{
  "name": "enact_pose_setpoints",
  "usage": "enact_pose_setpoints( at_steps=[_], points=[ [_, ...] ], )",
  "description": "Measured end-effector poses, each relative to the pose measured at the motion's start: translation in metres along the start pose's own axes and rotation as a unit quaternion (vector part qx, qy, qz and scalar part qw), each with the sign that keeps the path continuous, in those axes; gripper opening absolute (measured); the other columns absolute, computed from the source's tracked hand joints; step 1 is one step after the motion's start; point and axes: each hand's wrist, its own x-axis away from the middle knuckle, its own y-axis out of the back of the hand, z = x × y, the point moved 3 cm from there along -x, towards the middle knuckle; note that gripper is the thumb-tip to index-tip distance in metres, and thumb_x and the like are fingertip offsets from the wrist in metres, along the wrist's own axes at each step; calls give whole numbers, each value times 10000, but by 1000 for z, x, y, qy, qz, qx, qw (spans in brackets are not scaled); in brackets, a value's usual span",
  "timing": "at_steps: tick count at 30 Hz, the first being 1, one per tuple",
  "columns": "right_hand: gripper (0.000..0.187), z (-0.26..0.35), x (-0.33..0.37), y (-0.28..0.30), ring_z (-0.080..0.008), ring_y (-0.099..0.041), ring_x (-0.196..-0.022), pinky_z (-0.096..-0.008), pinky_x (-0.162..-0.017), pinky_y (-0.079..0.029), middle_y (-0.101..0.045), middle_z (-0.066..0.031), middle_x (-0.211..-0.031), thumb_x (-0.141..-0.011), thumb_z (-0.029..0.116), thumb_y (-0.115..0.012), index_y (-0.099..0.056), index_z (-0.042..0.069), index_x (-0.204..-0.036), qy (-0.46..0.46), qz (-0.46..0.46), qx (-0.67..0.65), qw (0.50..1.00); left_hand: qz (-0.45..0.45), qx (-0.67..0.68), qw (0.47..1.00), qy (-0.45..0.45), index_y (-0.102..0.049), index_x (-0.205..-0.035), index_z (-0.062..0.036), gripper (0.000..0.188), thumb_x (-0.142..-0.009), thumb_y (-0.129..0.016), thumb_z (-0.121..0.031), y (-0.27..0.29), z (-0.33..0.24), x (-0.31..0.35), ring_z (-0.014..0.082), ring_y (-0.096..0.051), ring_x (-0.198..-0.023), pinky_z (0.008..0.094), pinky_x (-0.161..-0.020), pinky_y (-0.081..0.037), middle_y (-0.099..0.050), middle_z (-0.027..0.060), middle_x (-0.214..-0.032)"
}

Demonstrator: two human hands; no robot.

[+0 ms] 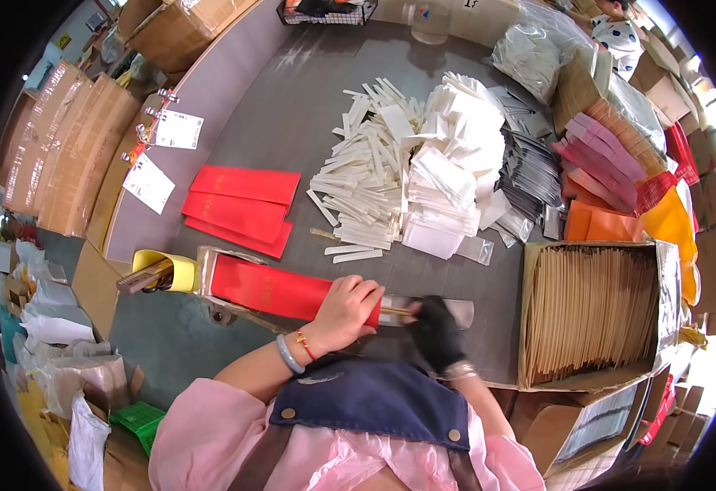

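My left hand (348,315) is closed over the right end of a long red paper sleeve (272,288), which lies with others in a narrow cardboard tray (205,274). My right hand (437,334), in a black glove and blurred, grips a thin wooden stick (395,311) whose other end meets the sleeve's end by my left fingers. Beneath that hand a clear plastic strip (460,313) lies on the table. Several loose red sleeves (239,209) are fanned out beyond the tray.
White paper strips (366,176) and white packets (448,180) are heaped mid-table. Clear and dark plastic sleeves (531,176) lie beside them. A carton of wooden sticks (591,315) stands at the right, with orange packets (599,221) behind. A yellow cup (176,272) sits left of the tray.
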Motion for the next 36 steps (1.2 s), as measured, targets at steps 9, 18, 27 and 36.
enact_pose_setpoints(
  at_steps=[9, 18, 27, 36],
  points=[
    [651, 45, -21, 14, -324, -546, -1068, -463, -907, -414, -598, -107, -1086, -583, 347, -839, -603, 119, -1145, 144, 85, 317, 934, 125, -74, 987, -72, -657, -932, -149, 304, -638, -732, -136, 15, -9, -20, 293, -511, -961, 408, -802, -447, -521, 96, -1021],
    [601, 44, -3, 52, -305, -576, -972, -451, -866, -397, -602, -92, -1036, -609, 373, -818, -580, 120, -1099, 66, 13, 350, 935, -103, -133, 985, 38, -659, -962, -53, 359, -638, -764, -170, 79, 68, -5, 364, -488, -1148, 504, -940, -417, -533, 166, -1227],
    [611, 62, -8, 36, -294, -574, -960, -446, -853, -394, -596, -76, -1005, -571, 356, -830, -587, 115, -1077, 76, 52, 341, 935, -145, 11, 955, 257, -543, -1292, -1, 897, -588, -885, -440, 1, 45, 36, 393, -355, -1300, 590, -1088, -234, -449, 191, -1354],
    [621, 43, -25, -43, -290, -559, -1030, -456, -902, -385, -589, -96, -1089, -670, 421, -784, -582, 121, -1174, 128, 102, 237, 958, -83, 45, 962, 255, -501, -1338, 7, 942, -599, -886, -431, 7, 44, 28, 414, -296, -1377, 587, -1115, -197, -405, 206, -1444]
  ],
)
